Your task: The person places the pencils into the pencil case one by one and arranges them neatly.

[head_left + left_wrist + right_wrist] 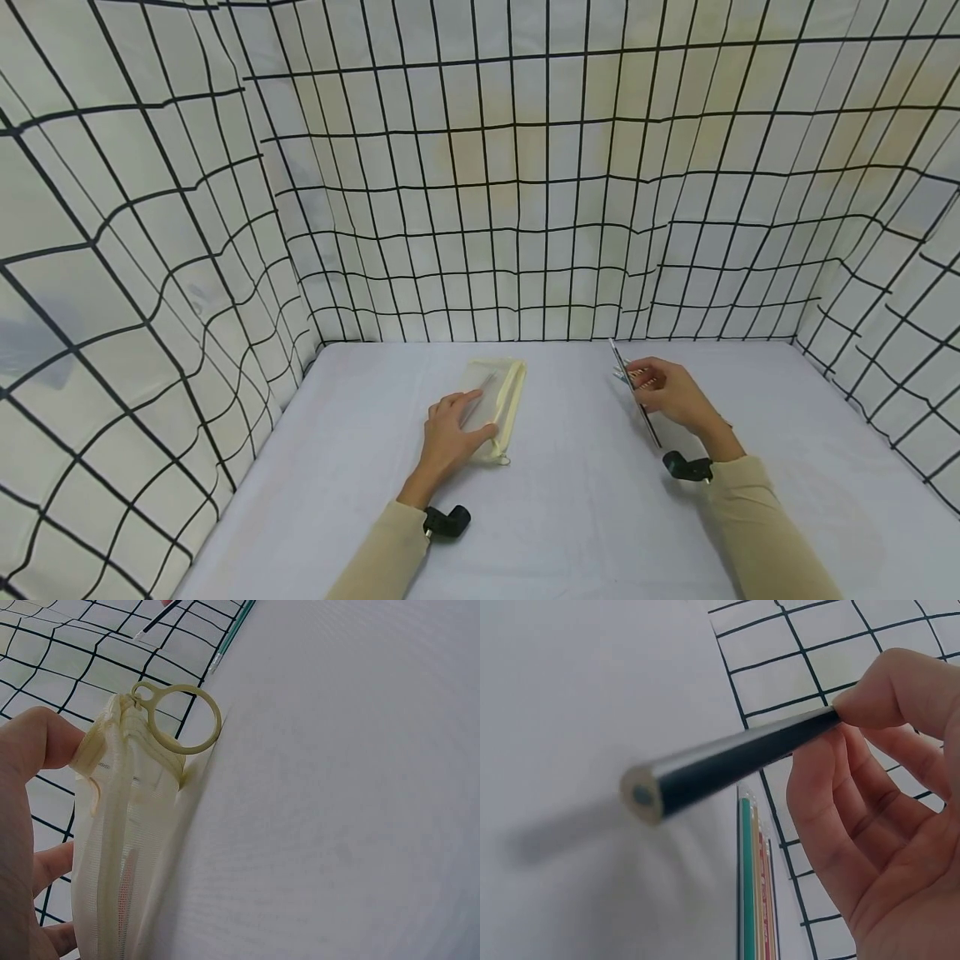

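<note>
A pale cream mesh zip pouch lies on the table left of centre, its long side facing away from me. My left hand grips it, thumb near the zip end and fingers along the far side. A cream ring pull hangs at that end. Inside the mesh, a faint reddish shape shows through. To the right, my right hand pinches a dark pencil between thumb and fingertips. The pencil slants, its flat unsharpened end pointing toward the right wrist camera.
Several coloured pencils, one of them green, lie side by side on the white table below the right hand. A white wall with a black grid closes off the back and both sides.
</note>
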`<state>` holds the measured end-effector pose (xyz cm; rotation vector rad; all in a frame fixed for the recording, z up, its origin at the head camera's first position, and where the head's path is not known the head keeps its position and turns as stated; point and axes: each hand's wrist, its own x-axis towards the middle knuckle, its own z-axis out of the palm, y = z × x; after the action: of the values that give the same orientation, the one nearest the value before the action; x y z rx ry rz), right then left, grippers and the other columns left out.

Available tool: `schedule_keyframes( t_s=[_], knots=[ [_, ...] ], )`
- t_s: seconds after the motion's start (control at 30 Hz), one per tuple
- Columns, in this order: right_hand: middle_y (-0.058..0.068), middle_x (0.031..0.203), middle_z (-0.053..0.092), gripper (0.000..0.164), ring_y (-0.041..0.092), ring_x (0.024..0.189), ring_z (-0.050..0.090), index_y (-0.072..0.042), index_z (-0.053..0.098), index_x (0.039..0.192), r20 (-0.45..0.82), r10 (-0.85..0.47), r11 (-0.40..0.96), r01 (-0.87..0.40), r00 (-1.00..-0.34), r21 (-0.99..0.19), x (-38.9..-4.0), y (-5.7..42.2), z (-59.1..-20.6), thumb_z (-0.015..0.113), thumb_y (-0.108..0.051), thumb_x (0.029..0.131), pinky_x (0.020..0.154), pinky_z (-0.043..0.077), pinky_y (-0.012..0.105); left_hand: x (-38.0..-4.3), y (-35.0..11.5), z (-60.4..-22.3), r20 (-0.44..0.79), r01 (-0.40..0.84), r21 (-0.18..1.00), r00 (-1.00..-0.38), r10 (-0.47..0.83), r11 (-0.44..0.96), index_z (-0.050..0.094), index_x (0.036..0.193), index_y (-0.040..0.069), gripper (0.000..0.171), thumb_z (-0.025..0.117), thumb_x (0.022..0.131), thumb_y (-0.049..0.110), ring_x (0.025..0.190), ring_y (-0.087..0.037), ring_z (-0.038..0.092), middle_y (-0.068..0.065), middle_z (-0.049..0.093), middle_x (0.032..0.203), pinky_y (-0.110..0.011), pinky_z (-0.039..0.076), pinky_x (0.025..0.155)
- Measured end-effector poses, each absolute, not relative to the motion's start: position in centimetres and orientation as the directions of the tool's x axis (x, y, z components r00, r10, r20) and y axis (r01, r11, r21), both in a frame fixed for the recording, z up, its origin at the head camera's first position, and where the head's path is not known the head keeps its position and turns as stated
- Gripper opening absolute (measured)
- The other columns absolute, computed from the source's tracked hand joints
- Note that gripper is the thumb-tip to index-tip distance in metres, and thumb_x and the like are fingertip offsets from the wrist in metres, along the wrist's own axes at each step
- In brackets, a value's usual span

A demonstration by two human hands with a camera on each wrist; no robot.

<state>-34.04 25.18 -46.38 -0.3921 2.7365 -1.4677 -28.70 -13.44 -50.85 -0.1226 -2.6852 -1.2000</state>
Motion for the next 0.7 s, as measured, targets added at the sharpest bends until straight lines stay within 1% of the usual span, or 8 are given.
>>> schedule_keyframes(
  t_s=[0.07, 0.33, 0.5, 0.7],
  knots=[
    [0.018, 0.111, 0.061, 0.046, 0.02, 0.088, 0.063, -0.002, 0.058, 0.137, 0.1, -0.213, 0.515, -0.198, -0.972, -0.834, -34.0, 25.0, -46.3, 0.066, -0.001, 0.091, 0.071, 0.06, 0.03, -28.7, -13.4, -50.9, 0.215, 0.157, 0.727, -0.977, -0.004, 0.669, 0.06, 0.144, 0.023, 0.069, 0.074, 0.08, 0.043, 0.135, -0.036, 0.042, -0.014, 0.052, 0.148, -0.061, 0.033, 0.108],
    [0.022, 0.113, 0.06, 0.047, 0.019, 0.091, 0.063, 0.002, 0.053, 0.141, 0.081, -0.198, 0.439, -0.162, -0.977, -0.884, -33.8, 24.4, -46.3, 0.064, -0.003, 0.095, 0.074, 0.06, 0.031, -28.7, -13.4, -50.9, 0.214, 0.157, 0.726, -0.977, -0.003, 0.669, 0.059, 0.144, 0.023, 0.069, 0.074, 0.08, 0.043, 0.135, -0.036, 0.042, -0.014, 0.052, 0.148, -0.061, 0.033, 0.108],
    [0.02, 0.115, 0.06, 0.048, 0.014, 0.09, 0.064, 0.002, 0.052, 0.141, 0.056, -0.167, 0.399, -0.12, -0.984, -0.909, -34.0, 24.0, -46.6, 0.065, -0.003, 0.095, 0.075, 0.06, 0.031, -28.7, -13.4, -50.9, 0.215, 0.158, 0.727, -0.977, -0.003, 0.668, 0.059, 0.144, 0.023, 0.069, 0.074, 0.08, 0.043, 0.135, -0.036, 0.042, -0.014, 0.052, 0.148, -0.061, 0.032, 0.108],
    [0.017, 0.116, 0.06, 0.049, 0.013, 0.09, 0.063, 0.001, 0.051, 0.143, 0.017, -0.144, 0.36, -0.068, -0.989, -0.931, -34.0, 23.3, -46.7, 0.064, -0.005, 0.096, 0.076, 0.06, 0.031, -28.6, -13.4, -50.8, 0.218, 0.162, 0.73, -0.976, -0.002, 0.664, 0.059, 0.144, 0.023, 0.069, 0.074, 0.08, 0.043, 0.135, -0.036, 0.042, -0.014, 0.052, 0.148, -0.062, 0.032, 0.109]
  ],
)
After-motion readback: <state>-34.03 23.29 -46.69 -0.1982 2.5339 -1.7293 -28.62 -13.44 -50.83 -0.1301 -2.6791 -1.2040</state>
